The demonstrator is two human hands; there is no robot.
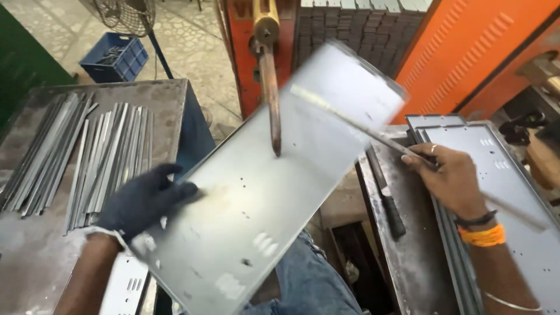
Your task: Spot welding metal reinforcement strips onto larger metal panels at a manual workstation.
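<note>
flat grey sheet-metal panel [262, 198] tilted over lap | copper electrode rod [271, 99] touching it | gloved left hand [140, 201] grip closed on panel edge | bare right hand [449, 178] grip closed on thin metal strip [361, 128] | grey strips [87, 157] on worktop [35, 262] beyond left grip

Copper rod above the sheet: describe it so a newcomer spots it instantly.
Start at the orange machine at top centre. From its yellow fitting a copper rod hangs down, tip over the grey sheet. Unlike the flat strips at left, it is round, reddish-brown and upright.
</note>
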